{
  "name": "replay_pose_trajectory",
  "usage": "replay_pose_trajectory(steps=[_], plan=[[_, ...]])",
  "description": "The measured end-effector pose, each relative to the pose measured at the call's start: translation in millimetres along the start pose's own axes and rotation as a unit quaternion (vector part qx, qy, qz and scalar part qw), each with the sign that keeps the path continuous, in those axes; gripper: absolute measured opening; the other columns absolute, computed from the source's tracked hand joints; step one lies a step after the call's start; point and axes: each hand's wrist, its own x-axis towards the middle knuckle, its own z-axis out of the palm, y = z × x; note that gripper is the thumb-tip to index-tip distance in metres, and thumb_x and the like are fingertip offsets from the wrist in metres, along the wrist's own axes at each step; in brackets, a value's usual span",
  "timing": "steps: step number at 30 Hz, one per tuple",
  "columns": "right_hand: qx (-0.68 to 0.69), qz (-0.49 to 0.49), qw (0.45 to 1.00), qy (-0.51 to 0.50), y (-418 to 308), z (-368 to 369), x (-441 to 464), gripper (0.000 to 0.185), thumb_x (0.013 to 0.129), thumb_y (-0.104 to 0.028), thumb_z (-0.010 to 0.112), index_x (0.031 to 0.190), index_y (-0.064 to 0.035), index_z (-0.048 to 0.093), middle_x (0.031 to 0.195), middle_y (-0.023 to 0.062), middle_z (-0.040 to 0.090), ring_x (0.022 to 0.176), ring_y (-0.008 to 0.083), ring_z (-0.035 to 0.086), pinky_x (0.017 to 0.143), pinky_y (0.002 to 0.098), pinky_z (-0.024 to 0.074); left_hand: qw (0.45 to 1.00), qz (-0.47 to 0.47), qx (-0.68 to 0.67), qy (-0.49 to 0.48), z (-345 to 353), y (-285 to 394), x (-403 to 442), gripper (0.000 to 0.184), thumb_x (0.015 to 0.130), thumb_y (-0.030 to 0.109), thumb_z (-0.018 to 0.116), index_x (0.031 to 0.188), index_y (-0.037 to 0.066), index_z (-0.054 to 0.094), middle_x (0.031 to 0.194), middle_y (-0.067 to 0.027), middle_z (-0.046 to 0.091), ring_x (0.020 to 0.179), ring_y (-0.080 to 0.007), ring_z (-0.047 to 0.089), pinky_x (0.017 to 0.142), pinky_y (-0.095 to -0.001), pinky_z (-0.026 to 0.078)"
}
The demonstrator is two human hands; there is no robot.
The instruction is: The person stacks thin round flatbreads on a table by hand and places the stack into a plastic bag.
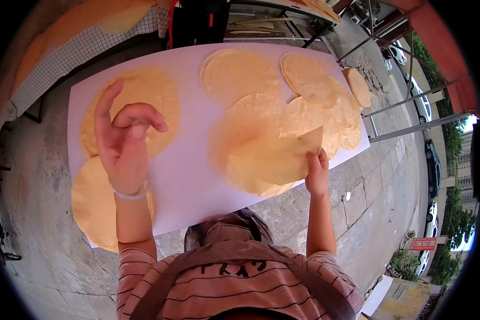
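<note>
My right hand [317,170] pinches the edge of a thin yellow flatbread [272,157], which is held up and blurred by motion over a pile of flatbreads [258,109]. Its far left part is smeared, so where it ends is unclear. My left hand [125,138] is raised above a round flatbread [162,101] at the left of the table. One finger points up and the others are bent apart, with nothing seen between them. A band circles that wrist. Another flatbread [93,200] lies partly beneath my left forearm.
The white-topped table [184,186] bears more round flatbreads [237,74] at the back and several overlapping ones at the right, one [357,88] over the edge. A checked cloth [74,50] covers a surface at the back left. Metal poles [405,128] stand at the right, with parked cars beyond.
</note>
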Motion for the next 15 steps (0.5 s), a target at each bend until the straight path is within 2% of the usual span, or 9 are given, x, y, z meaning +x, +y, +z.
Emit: replay_pose_trajectory(steps=[1, 2, 3, 4, 6, 8, 15], plan=[[0.064, -0.006, 0.998, 0.005, -20, -4, -10, 0.025, 0.086, -0.009, 0.045, 0.107, 0.0023, 0.050, 0.100, 0.0093, 0.059, 0.088, 0.0160, 0.058, 0.078, 0.0284, 0.0480, 0.987, 0.007, -0.149, -0.055, 23, 30, 7, 0.048, 0.089, 0.011, 0.051, 0.131, 0.003, 0.029, 0.084, -0.0102, 0.059, 0.075, -0.0160, 0.056, 0.072, -0.0291, 0.046], [0.092, -0.007, 0.996, 0.017, -31, -14, -13, 0.025, 0.086, -0.008, 0.044, 0.109, 0.0024, 0.049, 0.101, 0.0100, 0.059, 0.089, 0.0169, 0.058, 0.079, 0.0290, 0.0481, 0.950, 0.007, -0.291, -0.109, 42, 54, 11, 0.047, 0.089, 0.010, 0.051, 0.130, 0.003, 0.029, 0.081, -0.0096, 0.058, 0.071, -0.0152, 0.055, 0.070, -0.0289, 0.046], [0.121, -0.003, 0.992, 0.028, -38, -25, -19, 0.026, 0.086, -0.008, 0.044, 0.110, 0.0024, 0.048, 0.102, 0.0106, 0.058, 0.090, 0.0177, 0.058, 0.079, 0.0296, 0.0483, 0.897, -0.014, -0.394, -0.198, 64, 72, 16, 0.045, 0.088, 0.005, 0.047, 0.129, 0.001, 0.027, 0.080, -0.0147, 0.058, 0.070, -0.0211, 0.056, 0.067, -0.0337, 0.047], [0.152, 0.004, 0.988, 0.039, -40, -38, -25, 0.027, 0.085, -0.007, 0.044, 0.111, 0.0024, 0.048, 0.103, 0.0112, 0.058, 0.091, 0.0186, 0.058, 0.080, 0.0302, 0.0485, 0.862, -0.051, -0.436, -0.253, 90, 82, 13, 0.040, 0.087, 0.003, 0.046, 0.124, 0.000, 0.031, 0.080, -0.0178, 0.059, 0.071, -0.0243, 0.057, 0.067, -0.0360, 0.048], [0.166, 0.004, 0.984, 0.066, -33, -66, -36, 0.029, 0.084, -0.006, 0.043, 0.112, 0.0026, 0.046, 0.105, 0.0122, 0.057, 0.092, 0.0197, 0.058, 0.080, 0.0312, 0.0487, 0.781, -0.139, -0.498, -0.349, 142, 102, 7, 0.031, 0.085, -0.002, 0.045, 0.116, -0.003, 0.038, 0.081, -0.0238, 0.059, 0.074, -0.0307, 0.059, 0.065, -0.0404, 0.051], [0.173, 0.000, 0.981, 0.084, -35, -103, -43, 0.030, 0.084, -0.005, 0.043, 0.113, 0.0027, 0.046, 0.107, 0.0129, 0.056, 0.093, 0.0204, 0.058, 0.081, 0.0318, 0.0487, 0.721, -0.131, -0.535, -0.420, 186, 103, -4, 0.031, 0.085, -0.002, 0.046, 0.115, -0.003, 0.039, 0.082, -0.0237, 0.059, 0.074, -0.0306, 0.059, 0.065, -0.0402, 0.050], [0.175, -0.011, 0.973, 0.147, -36, -274, -79, 0.033, 0.083, -0.006, 0.044, 0.114, 0.0029, 0.044, 0.107, 0.0134, 0.056, 0.095, 0.0210, 0.057, 0.082, 0.0324, 0.0484, 0.630, -0.076, -0.587, -0.503, 352, 68, -56, 0.029, 0.085, -0.001, 0.047, 0.113, -0.004, 0.042, 0.083, -0.0230, 0.059, 0.075, -0.0304, 0.058, 0.066, -0.0393, 0.049]])
